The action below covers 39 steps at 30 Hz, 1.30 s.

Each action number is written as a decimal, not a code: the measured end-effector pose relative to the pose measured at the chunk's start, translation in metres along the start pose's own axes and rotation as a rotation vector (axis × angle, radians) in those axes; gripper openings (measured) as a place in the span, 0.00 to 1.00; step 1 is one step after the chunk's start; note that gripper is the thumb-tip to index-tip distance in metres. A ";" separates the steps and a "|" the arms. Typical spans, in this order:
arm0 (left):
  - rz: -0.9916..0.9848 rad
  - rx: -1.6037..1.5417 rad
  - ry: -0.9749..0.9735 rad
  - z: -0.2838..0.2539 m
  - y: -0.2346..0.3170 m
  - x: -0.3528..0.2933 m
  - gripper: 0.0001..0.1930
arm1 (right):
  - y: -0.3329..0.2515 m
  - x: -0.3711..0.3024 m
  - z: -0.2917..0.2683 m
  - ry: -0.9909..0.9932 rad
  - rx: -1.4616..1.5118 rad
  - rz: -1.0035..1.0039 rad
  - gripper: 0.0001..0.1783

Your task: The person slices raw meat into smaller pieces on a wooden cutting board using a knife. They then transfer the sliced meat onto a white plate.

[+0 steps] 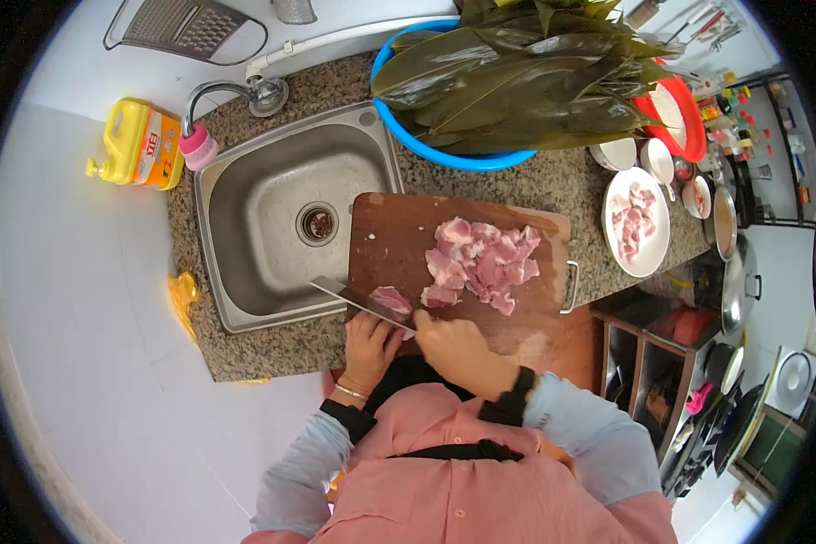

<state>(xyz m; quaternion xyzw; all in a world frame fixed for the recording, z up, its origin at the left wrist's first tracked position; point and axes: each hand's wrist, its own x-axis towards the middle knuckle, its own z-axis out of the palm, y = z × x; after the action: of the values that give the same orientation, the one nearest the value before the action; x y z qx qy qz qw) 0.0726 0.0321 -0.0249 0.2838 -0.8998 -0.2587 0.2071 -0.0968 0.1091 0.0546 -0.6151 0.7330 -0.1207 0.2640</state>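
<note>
My right hand [451,352] is closed round the handle of a knife [358,301], whose blade points left across the near-left part of a wooden cutting board [390,236]. Just beyond the blade lies a slice of raw meat [391,300]. My left hand [369,347] is on the near side of the blade, its bent fingers pressed together at the board's near edge. A bit of pale meat [408,335] shows by those fingertips; most of what they grip is hidden. A heap of cut pink meat [482,261] covers the middle of the board.
Left of the board is a steel sink [281,172] with a tap [218,89]. Behind stands a blue basin [467,163] piled with long green leaves [508,86]. To the right are a white plate [648,257] of meat pieces, small bowls and a red basin [694,131]. A yellow jug [145,145] stands far left.
</note>
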 end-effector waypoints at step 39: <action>-0.022 -0.067 -0.022 -0.015 0.006 -0.002 0.17 | -0.002 0.010 0.012 0.064 0.009 0.041 0.11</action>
<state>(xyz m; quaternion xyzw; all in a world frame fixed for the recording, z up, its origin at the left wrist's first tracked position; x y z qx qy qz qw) 0.0792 0.0322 -0.0099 0.2839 -0.8896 -0.2942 0.2038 -0.0899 0.1013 0.0431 -0.5947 0.7528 -0.1383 0.2459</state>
